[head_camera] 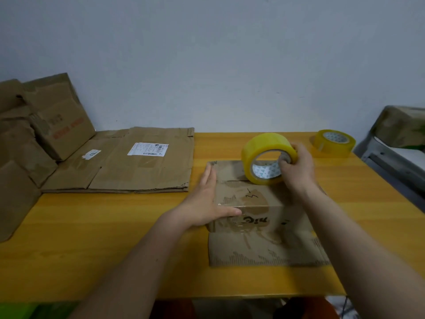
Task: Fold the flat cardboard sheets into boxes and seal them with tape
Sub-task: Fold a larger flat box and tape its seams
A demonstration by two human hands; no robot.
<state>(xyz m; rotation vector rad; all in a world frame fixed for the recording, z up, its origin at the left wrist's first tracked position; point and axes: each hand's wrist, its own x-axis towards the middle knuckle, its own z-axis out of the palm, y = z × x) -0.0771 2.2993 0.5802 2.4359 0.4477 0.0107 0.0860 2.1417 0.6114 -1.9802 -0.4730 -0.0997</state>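
Two bare forearms reach in from the near edge toward a small cardboard box (250,203) standing on the yellow wooden table (115,238). Its top flaps are folded down and meet in a seam across the top, so nothing inside can be seen. One unfolded flap lies flat on the table at the box's near side, its surface torn and ribbed.

At the box's left edge, the left hand (204,201) lies flat with fingers straight against the side and top edge, thumb stretched along the near top corner. On the box's top, toward its far right, the right hand (296,166) grips a roll of yellow tape (264,155), fingers hooked into the core and thumb over the outer rim; the roll stands on edge, touching the top just beyond the seam. Whether a strip is already stuck down is hard to tell.

Left of the box, well apart, flat cardboard sheets (138,162) with white labels lie stacked; the print is too small to read. Further left of the box, more folded cartons (46,120) lean against the wall, cut off by the frame. Right of the box and further back, a second tape roll (333,143) lies flat near the table's edge
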